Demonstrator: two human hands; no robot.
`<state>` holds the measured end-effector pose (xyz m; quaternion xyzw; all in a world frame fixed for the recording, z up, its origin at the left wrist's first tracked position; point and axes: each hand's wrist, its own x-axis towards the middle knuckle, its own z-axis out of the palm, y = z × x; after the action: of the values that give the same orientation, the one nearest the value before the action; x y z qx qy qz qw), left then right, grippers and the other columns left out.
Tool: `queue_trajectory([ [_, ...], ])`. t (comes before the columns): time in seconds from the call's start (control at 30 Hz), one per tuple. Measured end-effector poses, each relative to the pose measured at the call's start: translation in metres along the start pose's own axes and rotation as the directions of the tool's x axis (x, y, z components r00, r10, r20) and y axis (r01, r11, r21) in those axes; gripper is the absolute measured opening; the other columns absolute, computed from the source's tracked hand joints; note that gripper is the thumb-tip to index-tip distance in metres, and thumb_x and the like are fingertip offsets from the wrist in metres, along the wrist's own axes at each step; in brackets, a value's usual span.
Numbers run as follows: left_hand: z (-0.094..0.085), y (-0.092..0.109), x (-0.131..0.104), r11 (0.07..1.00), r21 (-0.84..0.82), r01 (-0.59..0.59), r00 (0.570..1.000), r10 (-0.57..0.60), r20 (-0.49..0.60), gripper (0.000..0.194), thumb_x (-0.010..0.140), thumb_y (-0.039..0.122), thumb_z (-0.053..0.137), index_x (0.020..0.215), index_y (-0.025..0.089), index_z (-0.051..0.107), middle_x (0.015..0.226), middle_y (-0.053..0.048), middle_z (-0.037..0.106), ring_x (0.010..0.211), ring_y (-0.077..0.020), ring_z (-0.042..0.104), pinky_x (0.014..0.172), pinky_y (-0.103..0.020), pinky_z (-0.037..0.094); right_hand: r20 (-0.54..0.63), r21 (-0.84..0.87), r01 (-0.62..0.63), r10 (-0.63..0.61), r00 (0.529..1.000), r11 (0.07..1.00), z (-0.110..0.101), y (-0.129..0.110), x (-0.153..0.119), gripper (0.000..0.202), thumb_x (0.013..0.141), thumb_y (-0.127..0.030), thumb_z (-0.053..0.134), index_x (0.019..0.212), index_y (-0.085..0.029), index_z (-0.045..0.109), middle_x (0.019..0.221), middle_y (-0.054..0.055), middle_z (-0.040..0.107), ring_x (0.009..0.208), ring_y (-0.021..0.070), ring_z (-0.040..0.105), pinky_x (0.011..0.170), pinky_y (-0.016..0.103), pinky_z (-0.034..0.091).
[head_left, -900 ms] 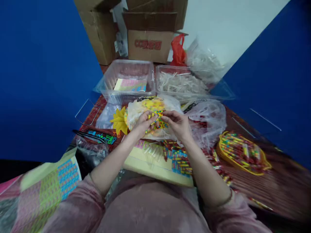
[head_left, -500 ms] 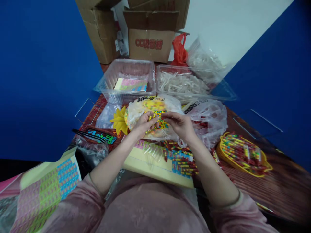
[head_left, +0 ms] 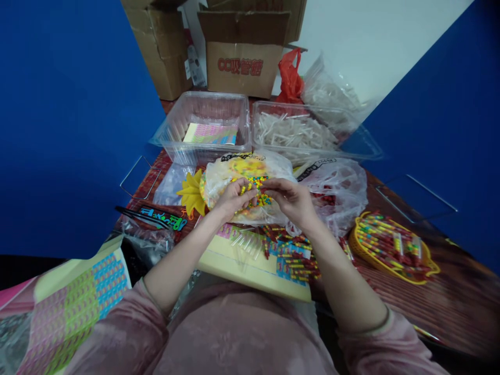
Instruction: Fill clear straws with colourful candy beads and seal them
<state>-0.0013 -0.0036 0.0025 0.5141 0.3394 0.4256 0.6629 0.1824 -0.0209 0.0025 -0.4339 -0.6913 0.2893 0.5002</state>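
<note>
The left hand [head_left: 236, 199] and the right hand [head_left: 291, 200] are close together, thumbs and fingers drawn in, though whether either grips something is too small to tell; small yellow, blue and red pellets [head_left: 265, 200] lie between and just beneath them, surrounded by a translucent white plastic bag [head_left: 275, 165]. Nearer the body than the hands, thin clear plastic tubes [head_left: 249, 242] rest on a cream paper stack [head_left: 234, 263], while right of the right hand a yellow oval plastic basket [head_left: 355, 247] of multicoloured filled tubes [head_left: 386, 239] stands on the red-brown bench [head_left: 410, 307].
</note>
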Motion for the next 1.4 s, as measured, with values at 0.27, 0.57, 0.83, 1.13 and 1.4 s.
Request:
queue_trajectory([
  [0.27,0.002,-0.003,0.0,1.0,0.005,-0.026,1.0,0.026,-0.001,0.043,0.071,0.041,0.08,0.087,0.019,0.047,0.057,0.004,0.059,0.042,-0.0056,0.041,0.043,-0.02,0.025,0.128,-0.278,0.156,-0.124,0.984,0.948,-0.007,-0.013,0.004,0.025,0.087,-0.015,0.059,0.104,-0.024,0.076,0.099,0.004,0.078,0.093,0.0205,0.073,0.086,0.034,0.059],
  [0.57,0.0,-0.007,0.003,0.998,0.047,-0.042,0.999,0.042,-0.015,0.039,0.07,0.034,0.077,0.087,0.019,0.046,0.055,0.007,0.056,0.044,-0.0062,0.043,0.045,-0.019,0.027,0.137,-0.214,0.136,-0.108,0.985,0.967,-0.001,-0.012,0.006,0.03,0.083,-0.012,0.057,0.104,-0.022,0.075,0.096,0.004,0.078,0.086,0.0177,0.074,0.078,0.028,0.059],
  [0.83,0.006,-0.001,0.001,1.0,0.025,0.0,0.998,0.002,-0.058,0.042,0.07,0.036,0.081,0.088,0.019,0.048,0.059,0.009,0.052,0.039,-0.0046,0.04,0.04,-0.02,0.024,0.026,-0.139,0.007,-0.003,1.0,0.99,0.003,-0.014,-0.006,0.024,0.084,-0.019,0.057,0.101,-0.022,0.074,0.099,0.005,0.077,0.086,0.0193,0.072,0.081,0.033,0.058],
  [1.13,0.003,0.002,0.002,0.999,-0.001,0.036,0.993,-0.036,-0.11,0.046,0.076,0.055,0.074,0.088,0.018,0.05,0.064,0.005,0.057,0.041,-0.0041,0.043,0.039,-0.018,0.023,0.02,-0.102,-0.182,0.185,0.983,0.978,-0.049,-0.016,-0.1,0.018,0.088,-0.038,0.068,0.092,-0.021,0.074,0.084,0.005,0.076,0.075,0.0187,0.071,0.068,0.03,0.057],
  [1.4,0.002,0.001,0.003,1.0,0.031,0.0,0.997,0.003,-0.08,0.051,0.074,0.049,0.074,0.1,0.02,0.042,0.061,0.005,0.062,0.041,-0.0072,0.044,0.04,-0.018,0.029,-0.283,-0.454,-0.244,0.121,0.952,0.857,-0.08,0.021,-0.087,0.027,0.091,-0.041,0.062,0.088,-0.019,0.076,0.083,0.007,0.075,0.075,0.0224,0.069,0.072,0.033,0.053],
])
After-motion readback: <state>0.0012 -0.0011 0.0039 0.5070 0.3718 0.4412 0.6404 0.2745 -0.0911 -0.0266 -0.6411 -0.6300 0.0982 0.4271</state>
